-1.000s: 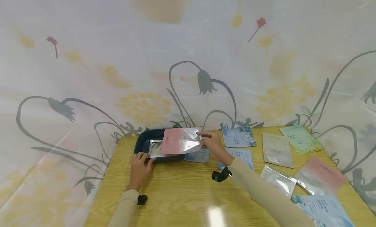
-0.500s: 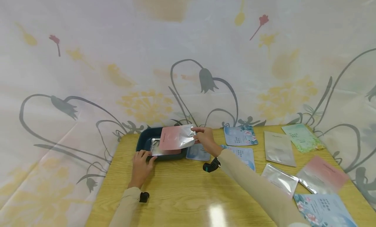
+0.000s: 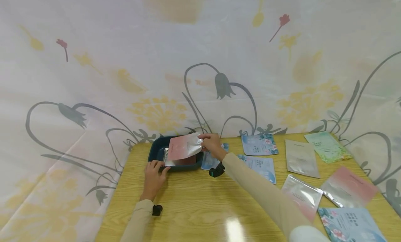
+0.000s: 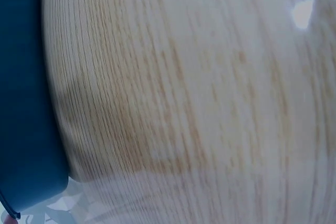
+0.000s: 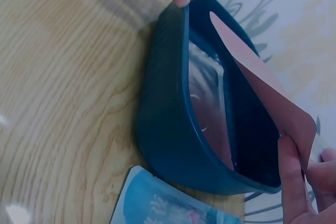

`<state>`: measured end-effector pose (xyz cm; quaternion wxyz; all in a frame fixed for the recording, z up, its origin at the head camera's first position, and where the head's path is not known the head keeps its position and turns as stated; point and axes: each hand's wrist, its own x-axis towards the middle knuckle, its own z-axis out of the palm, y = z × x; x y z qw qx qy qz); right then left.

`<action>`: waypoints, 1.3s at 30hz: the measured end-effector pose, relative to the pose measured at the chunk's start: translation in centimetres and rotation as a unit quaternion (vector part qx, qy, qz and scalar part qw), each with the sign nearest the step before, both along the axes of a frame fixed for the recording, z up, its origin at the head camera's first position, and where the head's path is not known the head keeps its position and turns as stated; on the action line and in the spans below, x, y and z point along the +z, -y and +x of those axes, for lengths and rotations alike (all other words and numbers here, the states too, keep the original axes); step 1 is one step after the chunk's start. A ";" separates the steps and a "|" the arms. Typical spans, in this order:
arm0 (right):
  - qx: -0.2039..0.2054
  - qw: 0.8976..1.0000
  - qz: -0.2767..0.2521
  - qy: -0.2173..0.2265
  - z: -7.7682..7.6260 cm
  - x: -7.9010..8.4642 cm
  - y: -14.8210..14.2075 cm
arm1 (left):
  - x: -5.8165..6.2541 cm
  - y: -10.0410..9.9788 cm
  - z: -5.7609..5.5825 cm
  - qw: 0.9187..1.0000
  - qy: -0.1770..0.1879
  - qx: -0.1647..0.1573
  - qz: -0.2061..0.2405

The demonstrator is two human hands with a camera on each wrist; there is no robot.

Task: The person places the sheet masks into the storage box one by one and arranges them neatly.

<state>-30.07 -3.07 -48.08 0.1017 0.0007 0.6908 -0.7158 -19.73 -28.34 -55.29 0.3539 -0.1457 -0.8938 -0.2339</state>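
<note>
My right hand [image 3: 213, 144] pinches the silver end of a pink-and-silver face mask packet [image 3: 182, 147] in the head view. The packet is tilted over a dark blue plastic basin [image 5: 163, 114]. Another silver-and-pink packet [image 5: 207, 87] lies flat inside that basin. At the basin's near left corner, my left hand [image 3: 152, 177] grips the rim, thumb outside and fingers over the inside, as the right wrist view shows. Only the basin's outer wall [image 4: 23, 87] and the table show in the left wrist view, with a fingertip at the bottom left corner.
Right of the basin, blue floral packets [image 3: 259, 144] lie on the wooden table [image 3: 194, 203]. Farther right are a beige packet [image 3: 301, 158], a green one [image 3: 327, 147], pink-silver ones [image 3: 349, 187] and another blue one [image 3: 351, 224]. A flower-patterned cloth [image 3: 156, 61] hangs behind.
My right hand has moved left with the packet, bringing it farther over the basin and tilting it more. My left hand keeps its grip on the rim. The head view has shifted slightly.
</note>
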 end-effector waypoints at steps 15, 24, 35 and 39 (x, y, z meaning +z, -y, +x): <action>0.000 0.999 0.036 -0.009 -0.8 -1.9 3.2 | -0.7 -0.2 -0.3 1.000 -0.011 -0.009 0.009; 0.007 0.993 0.090 -0.082 -0.2 -3.0 4.5 | -0.6 -0.4 0.0 1.000 0.005 0.003 0.009; 0.083 0.925 0.295 -0.226 0.1 -3.3 5.1 | -0.3 -0.1 0.1 1.000 0.015 0.011 0.007; 0.103 0.919 0.309 -0.221 0.1 -3.1 5.2 | -0.4 0.1 -0.1 1.000 0.008 0.010 0.002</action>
